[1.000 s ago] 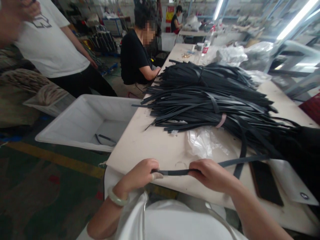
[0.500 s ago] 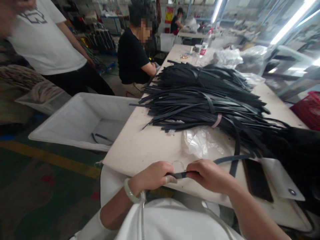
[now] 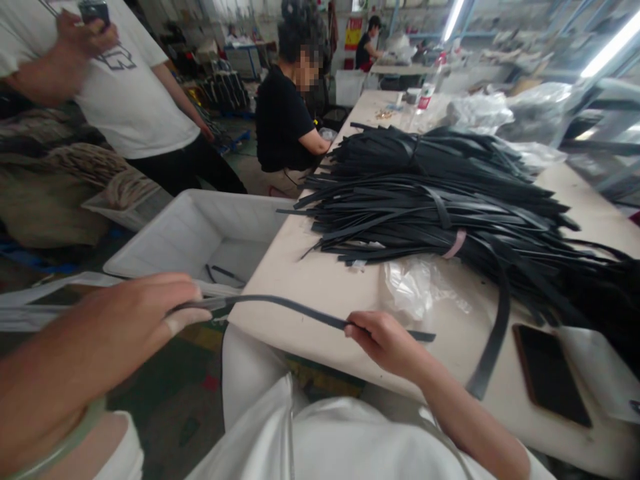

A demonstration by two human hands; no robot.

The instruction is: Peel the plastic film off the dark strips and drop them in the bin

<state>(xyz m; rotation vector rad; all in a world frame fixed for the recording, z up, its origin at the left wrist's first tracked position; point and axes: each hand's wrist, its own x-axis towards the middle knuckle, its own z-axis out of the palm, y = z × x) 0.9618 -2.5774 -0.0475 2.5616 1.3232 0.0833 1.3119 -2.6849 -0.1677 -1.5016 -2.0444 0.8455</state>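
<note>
Left hand (image 3: 143,307) and right hand (image 3: 383,340), well apart, each pinch one strap (image 3: 290,305), which runs from beyond the left edge of the surface (image 3: 305,283) to over its near side, with crumpled plastic (image 3: 410,283) just behind, bundles (image 3: 415,193) farther back and a phone (image 3: 550,373) rightward.

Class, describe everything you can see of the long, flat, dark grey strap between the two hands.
The long, flat, dark grey strap looks smooth and flexible, perhaps leather or plastic. The bare left hand grips it beyond the table's edge, where it looks paler and blurred. It bows gently, sloping down to the bare right hand, which pinches it. A short free end shows past that hand, over the cream-coloured tabletop; whether they touch is unclear.
</note>
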